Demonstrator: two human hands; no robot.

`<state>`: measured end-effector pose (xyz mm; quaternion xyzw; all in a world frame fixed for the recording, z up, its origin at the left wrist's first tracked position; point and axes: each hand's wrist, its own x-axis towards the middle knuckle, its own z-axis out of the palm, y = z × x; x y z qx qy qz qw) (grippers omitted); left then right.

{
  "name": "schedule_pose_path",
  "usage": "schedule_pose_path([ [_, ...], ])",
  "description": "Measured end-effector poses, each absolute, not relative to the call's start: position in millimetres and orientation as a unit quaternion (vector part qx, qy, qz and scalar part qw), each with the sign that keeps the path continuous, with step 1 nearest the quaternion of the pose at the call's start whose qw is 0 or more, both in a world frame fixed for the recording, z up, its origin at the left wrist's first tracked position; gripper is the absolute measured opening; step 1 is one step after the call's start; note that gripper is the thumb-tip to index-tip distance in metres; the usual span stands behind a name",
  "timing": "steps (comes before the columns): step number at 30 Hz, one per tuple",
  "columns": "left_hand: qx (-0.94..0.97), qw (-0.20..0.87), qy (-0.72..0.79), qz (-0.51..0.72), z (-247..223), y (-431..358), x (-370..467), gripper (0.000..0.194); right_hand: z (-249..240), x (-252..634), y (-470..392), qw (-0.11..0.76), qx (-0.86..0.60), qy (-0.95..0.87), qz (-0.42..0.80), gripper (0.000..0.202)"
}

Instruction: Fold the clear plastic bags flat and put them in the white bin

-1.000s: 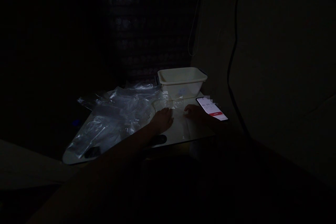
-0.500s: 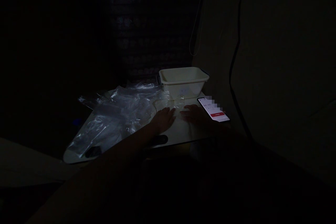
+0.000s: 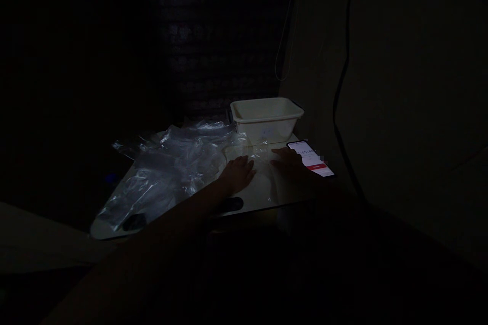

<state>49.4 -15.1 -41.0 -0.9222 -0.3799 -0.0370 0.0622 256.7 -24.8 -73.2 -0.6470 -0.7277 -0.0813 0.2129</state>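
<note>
My left hand (image 3: 237,174) lies flat with its fingers out on a clear plastic bag (image 3: 263,155) on the white tabletop. To its right, my right hand (image 3: 287,162) is stretched out low over the same bag, fingers apart, beside the phone. Darkness hides whether the right fingertips touch the plastic. A heap of crumpled clear plastic bags (image 3: 179,157) covers the left part of the table, close by my left forearm.
A white plastic basin (image 3: 267,129) with dark handles stands at the table's back. The lit phone (image 3: 316,166) lies at the right edge, showing a timer. A dark oval slot (image 3: 233,204) is near the front edge. A black cable (image 3: 336,96) runs down the right wall.
My right hand has slid to the right, away from my left hand, and now covers part of the phone. The left hand has stayed nearly in place.
</note>
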Motion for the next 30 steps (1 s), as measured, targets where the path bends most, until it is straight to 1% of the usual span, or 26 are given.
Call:
schedule_pose_path([
  [5, -0.923, 0.057, -0.379, -0.04, -38.1, -15.1, 49.5, 0.042, -65.7, 252.0, -22.8, 0.184, -0.609, -0.765, -0.102, 0.048],
  [8, -0.923, 0.059, -0.378, -0.04, -36.6, -15.5, 49.5, 0.041, -63.9, 250.2, -22.3, 0.178, -0.581, -0.785, -0.122, 0.047],
  [12, -0.922, 0.065, -0.381, -0.037, -34.4, -17.3, 50.1, 0.041, -64.2, 248.9, -19.2, 0.174, -0.579, -0.787, -0.123, 0.048],
  [17, -0.922, 0.065, -0.38, -0.029, -33.8, -17.8, 50.2, 0.041, -69.0, 251.7, -16.2, 0.192, -0.552, -0.802, -0.12, 0.051],
  [23, -0.922, 0.085, -0.373, -0.049, -35.2, -16.8, 50.9, 0.04, -80.7, 260.1, -9.1, 0.215, -0.527, -0.813, -0.124, 0.05],
  [30, -0.928, 0.092, -0.357, -0.057, -32.8, -15.8, 55.7, 0.043, -79.3, 257.4, -2.9, 0.178, -0.53, -0.817, -0.144, 0.054],
])
